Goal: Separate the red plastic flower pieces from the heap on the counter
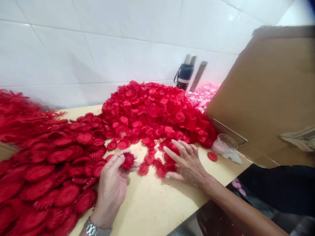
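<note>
Between the thumb and fingers of my left hand [113, 178] is a dark red artificial flower piece [128, 161], round with a fringed edge. My right hand [188, 160] is spread palm down over loose red flower pieces [161, 171] on the pale yellow tabletop [147, 206]. Its fingertips are over or against some of them; contact is hard to make out. Beyond both hands rises a large heap of red flower pieces [152, 111]. Left of my left hand lies another pile of thicker red flower discs [39, 170].
A clear plastic cup [227, 143] with pinkish contents stands by a white crumpled scrap [232, 156]. A large cardboard box [273, 88] blocks the right. A dark blue bottle [185, 74] stands by the tiled wall [98, 52], near pink petals [203, 95].
</note>
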### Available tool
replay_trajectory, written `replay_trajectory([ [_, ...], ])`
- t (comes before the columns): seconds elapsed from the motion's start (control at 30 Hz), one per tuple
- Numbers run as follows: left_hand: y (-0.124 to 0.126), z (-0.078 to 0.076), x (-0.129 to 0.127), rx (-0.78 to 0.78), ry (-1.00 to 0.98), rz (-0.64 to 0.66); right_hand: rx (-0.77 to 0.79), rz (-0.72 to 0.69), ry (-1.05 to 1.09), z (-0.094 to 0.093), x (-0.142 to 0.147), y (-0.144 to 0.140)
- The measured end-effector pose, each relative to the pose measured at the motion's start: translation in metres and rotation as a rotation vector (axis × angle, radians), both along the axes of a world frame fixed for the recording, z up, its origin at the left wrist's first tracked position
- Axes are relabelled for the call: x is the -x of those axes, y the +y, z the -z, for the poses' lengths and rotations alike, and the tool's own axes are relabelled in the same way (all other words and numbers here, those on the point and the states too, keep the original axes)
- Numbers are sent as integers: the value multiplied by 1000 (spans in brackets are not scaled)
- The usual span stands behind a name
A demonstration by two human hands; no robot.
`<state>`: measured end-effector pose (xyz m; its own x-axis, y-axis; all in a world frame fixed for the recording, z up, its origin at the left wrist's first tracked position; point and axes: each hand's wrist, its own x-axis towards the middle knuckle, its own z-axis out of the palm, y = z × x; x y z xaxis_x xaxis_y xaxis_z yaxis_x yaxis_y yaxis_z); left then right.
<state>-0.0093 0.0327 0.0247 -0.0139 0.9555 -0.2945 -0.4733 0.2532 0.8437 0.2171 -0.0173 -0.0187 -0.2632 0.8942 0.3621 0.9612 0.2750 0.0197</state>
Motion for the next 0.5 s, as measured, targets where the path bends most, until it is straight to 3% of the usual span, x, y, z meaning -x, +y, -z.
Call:
replay_trajectory([
  [0.3,2,3,-1,34,14,-10,169,-5,30,4,2,23],
  [0.5,5,8,0,75,26,-10,117,-48,64,7,7,29],
])
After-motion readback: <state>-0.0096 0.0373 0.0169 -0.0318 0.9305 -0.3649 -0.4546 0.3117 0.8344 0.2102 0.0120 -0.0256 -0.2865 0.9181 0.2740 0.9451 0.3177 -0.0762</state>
